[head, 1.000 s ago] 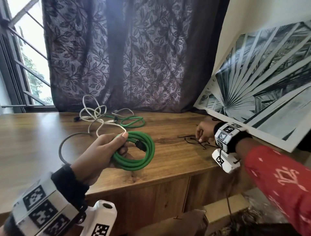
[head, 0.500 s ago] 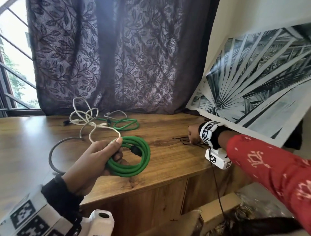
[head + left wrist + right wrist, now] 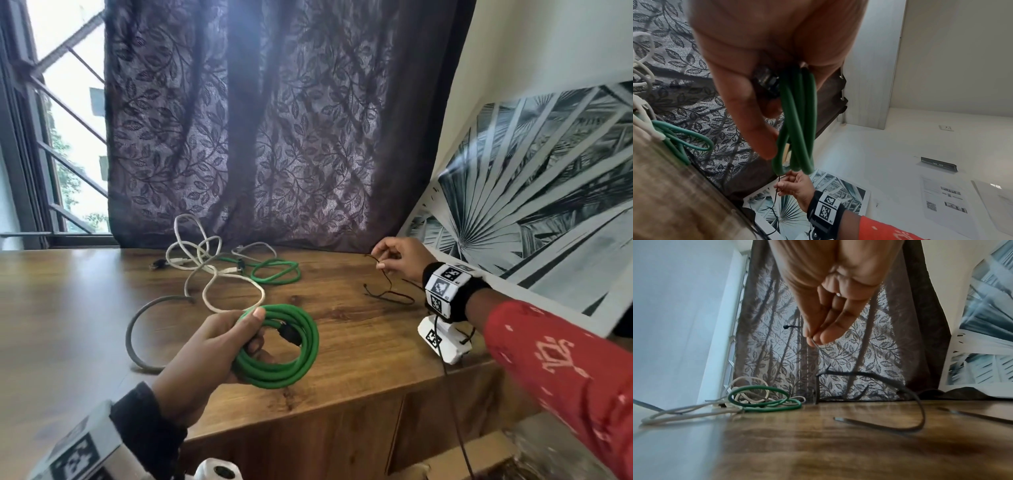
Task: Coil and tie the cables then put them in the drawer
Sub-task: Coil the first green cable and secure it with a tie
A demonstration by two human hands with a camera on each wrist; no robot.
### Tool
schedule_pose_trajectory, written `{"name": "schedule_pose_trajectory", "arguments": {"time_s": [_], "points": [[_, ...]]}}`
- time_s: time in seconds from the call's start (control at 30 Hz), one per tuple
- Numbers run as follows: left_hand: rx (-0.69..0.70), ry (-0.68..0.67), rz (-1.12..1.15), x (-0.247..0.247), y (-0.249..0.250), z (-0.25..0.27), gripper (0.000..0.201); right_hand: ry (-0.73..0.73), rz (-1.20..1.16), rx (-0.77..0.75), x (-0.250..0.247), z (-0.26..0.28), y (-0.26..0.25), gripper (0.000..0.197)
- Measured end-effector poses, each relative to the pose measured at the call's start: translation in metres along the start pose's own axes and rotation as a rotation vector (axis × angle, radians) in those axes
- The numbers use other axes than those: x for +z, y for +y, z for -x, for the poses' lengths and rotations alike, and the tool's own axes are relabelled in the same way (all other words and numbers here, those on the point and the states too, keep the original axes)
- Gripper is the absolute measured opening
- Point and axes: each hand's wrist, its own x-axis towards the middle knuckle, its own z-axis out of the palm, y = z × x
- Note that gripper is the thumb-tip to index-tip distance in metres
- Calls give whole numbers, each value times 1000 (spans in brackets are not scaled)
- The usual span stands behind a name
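My left hand [image 3: 219, 346] grips a coiled green cable [image 3: 284, 346] just above the front of the wooden cabinet top [image 3: 359, 342]; its black plug [image 3: 289, 334] lies inside the coil. In the left wrist view the green loops [image 3: 799, 123] hang from my fingers. My right hand [image 3: 394, 257] is lifted at the back right and pinches a thin black tie [image 3: 385, 274] between thumb and forefinger [image 3: 818, 335]. More black ties [image 3: 390, 296] lie on the wood below it. A tangle of white cables [image 3: 202, 260] and a second green cable [image 3: 274, 270] lie at the back.
A grey cable [image 3: 137, 329] curves on the wood left of my left hand. A dark patterned curtain [image 3: 257, 137] hangs behind. A large black-and-white picture [image 3: 531, 212] leans at the right. Cabinet fronts [image 3: 325, 445] lie below the top's front edge.
My right hand has risen off the wood with one black tie pinched in it. My left hand keeps hold of the green coil, roughly in place.
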Motion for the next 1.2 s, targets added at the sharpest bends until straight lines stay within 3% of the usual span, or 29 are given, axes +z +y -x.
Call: {"name": "schedule_pose_trajectory", "arguments": {"time_s": [0.2, 0.47, 0.63, 0.77, 0.93, 1.2], "points": [[10, 18, 3, -1, -3, 0, 30, 108, 46, -145, 6, -3, -9, 13], [17, 56, 45, -2, -5, 2, 30, 166, -34, -200, 8, -2, -15, 35], [39, 71, 52, -4, -6, 3, 31, 193, 5, -259, 10, 2, -31, 16], [84, 105, 22, -7, -9, 4, 33, 110, -8, -240, 11, 11, -57, 10], [139, 154, -2, -10, -10, 7, 34, -89, -294, -82, 18, 41, -101, 21], [307, 266, -169, -11, -19, 11, 23, -232, -575, 82, 51, 109, -158, 19]]}}
